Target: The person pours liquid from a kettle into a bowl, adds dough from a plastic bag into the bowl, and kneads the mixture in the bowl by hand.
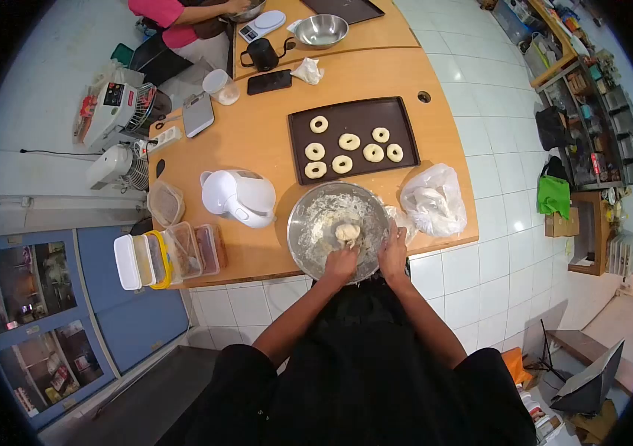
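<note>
A lump of dough [346,233] sits inside a metal mixing bowl [299,245] whose inner wall is smeared with flour and dough. My left hand [341,265] is in the bowl, its fingers curled at the near side of the lump and touching it. On the bowl's right rim, my right hand [392,256] grips the edge with fingers along the outside. Just beyond the bowl lies a dark baking tray [361,123] with several ring-shaped pieces of dough on it.
A plastic bag [435,199] stands right of the bowl. Left are a white electric kettle [238,197] and several plastic containers [183,249]. Farther off lie a phone [270,82], a black jug [261,55] and a steel bowl [322,30]. Another person's pink sleeve [160,10] shows at the far end.
</note>
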Action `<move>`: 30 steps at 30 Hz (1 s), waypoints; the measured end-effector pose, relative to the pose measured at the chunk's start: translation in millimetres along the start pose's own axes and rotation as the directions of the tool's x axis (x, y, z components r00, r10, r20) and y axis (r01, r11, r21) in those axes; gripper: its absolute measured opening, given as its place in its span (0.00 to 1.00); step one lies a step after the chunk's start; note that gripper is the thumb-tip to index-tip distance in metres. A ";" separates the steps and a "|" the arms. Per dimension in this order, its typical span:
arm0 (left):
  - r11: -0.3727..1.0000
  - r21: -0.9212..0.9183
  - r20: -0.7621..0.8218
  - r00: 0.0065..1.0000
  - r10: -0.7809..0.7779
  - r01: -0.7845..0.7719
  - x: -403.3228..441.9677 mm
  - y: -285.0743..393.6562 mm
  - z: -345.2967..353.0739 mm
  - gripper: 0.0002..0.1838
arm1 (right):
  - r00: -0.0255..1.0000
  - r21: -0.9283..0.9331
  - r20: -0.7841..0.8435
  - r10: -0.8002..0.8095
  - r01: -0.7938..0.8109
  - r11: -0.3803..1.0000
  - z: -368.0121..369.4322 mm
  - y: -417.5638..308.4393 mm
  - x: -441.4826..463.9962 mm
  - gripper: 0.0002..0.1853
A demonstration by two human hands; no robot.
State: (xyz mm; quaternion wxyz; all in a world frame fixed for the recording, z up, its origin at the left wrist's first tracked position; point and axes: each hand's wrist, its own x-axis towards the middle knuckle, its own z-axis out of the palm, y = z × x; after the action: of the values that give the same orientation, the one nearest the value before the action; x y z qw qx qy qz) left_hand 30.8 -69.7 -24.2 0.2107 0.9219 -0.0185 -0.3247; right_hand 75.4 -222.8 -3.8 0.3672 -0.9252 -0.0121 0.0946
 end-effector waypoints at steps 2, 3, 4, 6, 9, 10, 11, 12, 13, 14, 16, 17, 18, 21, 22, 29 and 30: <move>0.992 -0.128 -0.097 0.995 -0.026 0.013 -14.0 -2.0 -11.5 0.24 | 1.000 -0.008 -0.021 -0.023 0.023 1.000 2.6 4.6 0.7 0.33; 0.981 -0.193 -0.145 0.988 -0.045 0.016 -16.9 -3.1 -13.4 0.23 | 1.000 -0.007 -0.017 -0.019 0.019 1.000 0.9 4.9 1.4 0.33; 0.986 -0.169 -0.327 0.942 -0.073 0.018 -15.8 -2.7 -13.5 0.23 | 1.000 -0.004 -0.013 -0.017 0.017 1.000 0.4 4.3 1.9 0.33; 0.992 -0.124 -0.649 0.753 -0.108 0.036 -12.9 -2.0 -13.9 0.21 | 1.000 0.002 -0.001 -0.002 0.002 1.000 1.3 2.6 1.2 0.33; 0.958 -0.256 -0.524 0.851 -0.025 -0.130 9.7 -21.3 -11.6 0.28 | 1.000 0.011 -0.012 0.009 -0.008 1.000 1.8 1.9 1.0 0.33; 0.957 -0.261 -0.479 0.878 -0.016 -0.125 16.5 -27.7 0.0 0.28 | 1.000 0.015 -0.028 -0.003 0.003 1.000 3.2 1.5 0.0 0.33; 0.956 -0.265 -0.433 0.901 -0.005 -0.122 23.9 -33.3 11.1 0.29 | 0.999 0.019 -0.046 -0.014 0.014 1.000 4.1 1.3 -0.5 0.33; 0.956 -0.269 -0.387 0.922 0.005 -0.118 23.9 -30.7 8.5 0.29 | 0.998 0.020 -0.057 -0.015 0.016 1.000 5.5 2.4 -0.2 0.33; 0.963 -0.262 -0.401 0.915 -0.042 -0.070 18.5 -27.6 8.6 0.28 | 0.998 0.021 -0.066 -0.016 0.017 1.000 7.3 3.1 -0.5 0.33; 0.967 -0.253 -0.416 0.905 -0.088 -0.022 10.1 -24.4 9.9 0.27 | 0.997 0.025 -0.075 -0.016 0.018 1.000 9.2 3.7 -0.7 0.33; 0.977 -0.214 -0.475 0.875 -0.095 -0.010 0.5 -20.0 -1.6 0.26 | 0.998 0.024 -0.057 -0.019 0.021 0.999 8.8 1.6 0.6 0.33; 0.981 -0.189 -0.516 0.854 -0.059 -0.046 -2.0 -19.3 -7.1 0.25 | 0.999 0.020 -0.048 -0.019 0.020 1.000 7.9 1.5 0.2 0.33; 0.983 -0.166 -0.554 0.832 -0.026 -0.081 -2.3 -19.4 -6.9 0.24 | 0.999 0.006 -0.046 0.000 0.000 1.000 6.5 1.2 0.8 0.33; 0.960 -0.201 -0.339 0.933 0.120 -0.196 9.6 -35.7 2.1 0.27 | 0.999 -0.011 -0.025 0.020 -0.021 1.000 8.5 -2.6 2.9 0.32; 0.962 -0.164 -0.415 0.900 0.135 -0.220 15.3 -40.6 5.1 0.27 | 1.000 0.000 -0.027 0.015 -0.015 1.000 8.5 -1.5 3.8 0.32; 0.972 -0.180 -0.543 0.839 0.026 -0.147 37.1 -49.0 -5.2 0.22 | 0.999 0.007 0.001 -0.038 0.038 0.999 5.4 4.5 2.1 0.31; 0.975 -0.180 -0.549 0.836 0.008 -0.128 40.0 -52.5 -10.2 0.22 | 1.000 -0.002 0.003 -0.023 0.023 1.000 4.0 2.8 2.1 0.31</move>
State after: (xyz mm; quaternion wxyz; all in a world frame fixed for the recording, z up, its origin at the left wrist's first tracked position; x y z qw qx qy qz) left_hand 63.2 -24.9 -61.7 0.3143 0.9474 0.0433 -0.0418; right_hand 76.6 -221.9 -8.9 0.3675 -0.9252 -0.0237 0.0917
